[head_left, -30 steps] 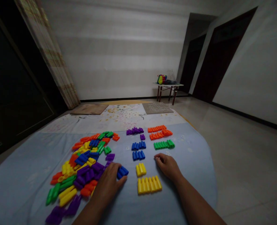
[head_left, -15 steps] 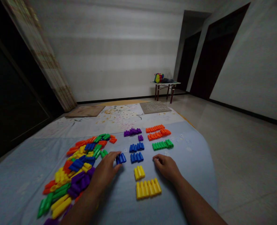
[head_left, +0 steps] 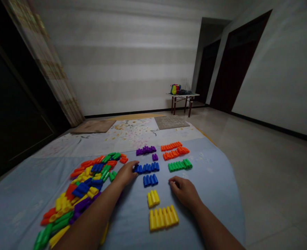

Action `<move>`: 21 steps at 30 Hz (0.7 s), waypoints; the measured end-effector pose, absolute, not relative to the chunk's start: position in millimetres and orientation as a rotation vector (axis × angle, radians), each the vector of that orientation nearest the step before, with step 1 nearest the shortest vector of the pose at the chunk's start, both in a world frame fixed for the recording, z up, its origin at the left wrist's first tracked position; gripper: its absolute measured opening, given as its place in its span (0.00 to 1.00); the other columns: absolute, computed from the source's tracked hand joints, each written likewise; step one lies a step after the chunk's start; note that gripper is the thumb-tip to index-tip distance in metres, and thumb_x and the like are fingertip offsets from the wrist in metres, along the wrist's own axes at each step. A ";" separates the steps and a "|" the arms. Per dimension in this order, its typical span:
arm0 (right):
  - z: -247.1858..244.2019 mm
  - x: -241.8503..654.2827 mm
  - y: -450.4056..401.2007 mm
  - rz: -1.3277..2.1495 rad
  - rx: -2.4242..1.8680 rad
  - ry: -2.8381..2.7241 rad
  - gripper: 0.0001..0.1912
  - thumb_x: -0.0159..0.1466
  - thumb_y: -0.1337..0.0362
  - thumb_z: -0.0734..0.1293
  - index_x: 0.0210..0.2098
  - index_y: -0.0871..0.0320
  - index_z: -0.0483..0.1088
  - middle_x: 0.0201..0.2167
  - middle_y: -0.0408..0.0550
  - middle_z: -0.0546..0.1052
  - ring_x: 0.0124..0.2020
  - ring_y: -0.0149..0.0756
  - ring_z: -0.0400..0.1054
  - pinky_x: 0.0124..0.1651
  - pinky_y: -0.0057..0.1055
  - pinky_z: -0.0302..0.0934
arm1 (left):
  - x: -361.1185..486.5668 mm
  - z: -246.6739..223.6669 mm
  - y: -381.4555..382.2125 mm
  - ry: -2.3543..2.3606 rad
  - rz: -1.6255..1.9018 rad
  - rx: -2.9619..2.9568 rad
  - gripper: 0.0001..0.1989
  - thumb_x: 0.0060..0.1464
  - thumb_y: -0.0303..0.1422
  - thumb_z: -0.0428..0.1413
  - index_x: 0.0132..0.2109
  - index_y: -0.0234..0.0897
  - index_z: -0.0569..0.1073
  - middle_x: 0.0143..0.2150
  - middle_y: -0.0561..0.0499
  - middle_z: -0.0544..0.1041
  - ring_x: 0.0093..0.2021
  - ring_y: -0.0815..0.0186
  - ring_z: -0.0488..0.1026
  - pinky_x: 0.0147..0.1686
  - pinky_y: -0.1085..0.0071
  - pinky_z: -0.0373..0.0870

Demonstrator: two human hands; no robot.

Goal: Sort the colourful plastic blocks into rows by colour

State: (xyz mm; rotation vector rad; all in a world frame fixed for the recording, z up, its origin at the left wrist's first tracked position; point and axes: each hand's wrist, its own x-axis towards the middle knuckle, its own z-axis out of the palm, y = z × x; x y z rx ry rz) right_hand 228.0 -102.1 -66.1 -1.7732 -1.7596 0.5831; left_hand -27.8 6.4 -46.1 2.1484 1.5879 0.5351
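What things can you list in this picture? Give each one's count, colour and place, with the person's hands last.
mixed pile: many pieces, several colours, left on cloth
purple groups: two, far middle
orange rows: two, far right
green row: one, right
blue rows: two, middle
yellow groups: two, near middle
cloth: one, pale blue, on floor
small table: one, by far wall
left hand: fingers at the farther blue row's left end
right hand: curled, resting on cloth

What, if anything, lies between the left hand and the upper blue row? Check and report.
Nothing visible does. The left hand already has its fingertips at the left end of the upper blue row, with only bare blue sheet around that end.
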 end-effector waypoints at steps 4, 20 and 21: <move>-64.8 227.3 -102.3 0.582 -1.779 -1.762 0.13 0.59 0.60 0.57 0.36 0.52 0.73 0.27 0.43 0.77 0.30 0.33 0.70 0.33 0.26 0.55 | -25.7 -47.7 9.7 1.571 0.544 2.137 0.27 0.38 0.27 0.55 0.51 0.39 0.69 0.49 0.47 0.74 0.43 0.62 0.72 0.45 0.69 0.65; -74.7 229.9 -100.2 0.548 -1.736 -1.788 0.15 0.59 0.59 0.56 0.36 0.52 0.73 0.31 0.45 0.78 0.34 0.36 0.71 0.39 0.28 0.58 | -23.6 -20.3 -113.8 1.557 0.869 1.971 0.18 0.56 0.43 0.42 0.35 0.37 0.70 0.32 0.50 0.74 0.35 0.66 0.70 0.36 0.71 0.65; -74.9 230.0 -100.2 0.541 -1.736 -1.787 0.15 0.59 0.58 0.56 0.37 0.52 0.73 0.31 0.45 0.78 0.34 0.36 0.71 0.39 0.28 0.59 | -18.4 -23.3 -127.3 1.500 0.801 2.023 0.18 0.57 0.42 0.41 0.33 0.37 0.70 0.31 0.51 0.73 0.34 0.67 0.70 0.35 0.72 0.64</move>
